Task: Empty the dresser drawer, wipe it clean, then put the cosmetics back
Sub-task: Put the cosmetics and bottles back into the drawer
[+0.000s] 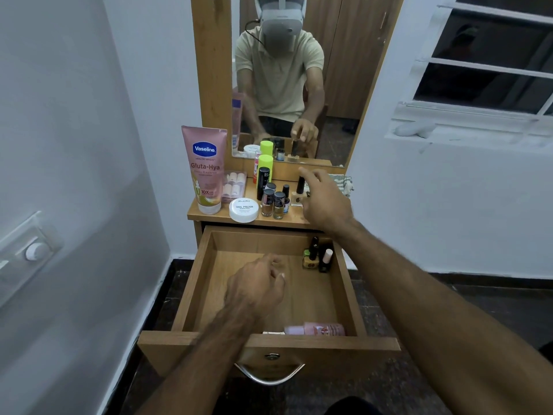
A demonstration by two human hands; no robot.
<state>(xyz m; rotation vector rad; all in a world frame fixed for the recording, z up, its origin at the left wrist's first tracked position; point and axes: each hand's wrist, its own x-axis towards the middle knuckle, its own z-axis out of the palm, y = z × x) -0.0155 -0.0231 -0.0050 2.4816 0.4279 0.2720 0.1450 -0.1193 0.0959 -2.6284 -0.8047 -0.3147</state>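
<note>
I read the scene from the left. A pink Vaseline tube [205, 169] stands upright at the left end of the dresser top [294, 218]. Just right of it sits a clear case of small rolls [234, 185], with a white nail polish remover jar [244, 209] in front. Next come a green-capped bottle [264, 166], a black tube [263, 182] and a cluster of small nail polish bottles [273, 202].

My left hand [256, 287] hovers over the floor of the open drawer [191, 298], fingers loosely curled and holding nothing.

At the drawer's near right, against the front panel, a pink bottle [318, 329] lies on its side. In the far right corner stand three small polish bottles [317, 257], close together.

My right hand [324, 197] is above the dresser top, right of the cluster, fingers spread toward a clear polish bottle with a tall black cap [299, 193]. I cannot tell whether the fingers touch it; they do not close around it.

A striped cloth [344, 182] lies behind that hand at the right end of the top. The mirror [344, 85] stands behind the dresser top.
</note>
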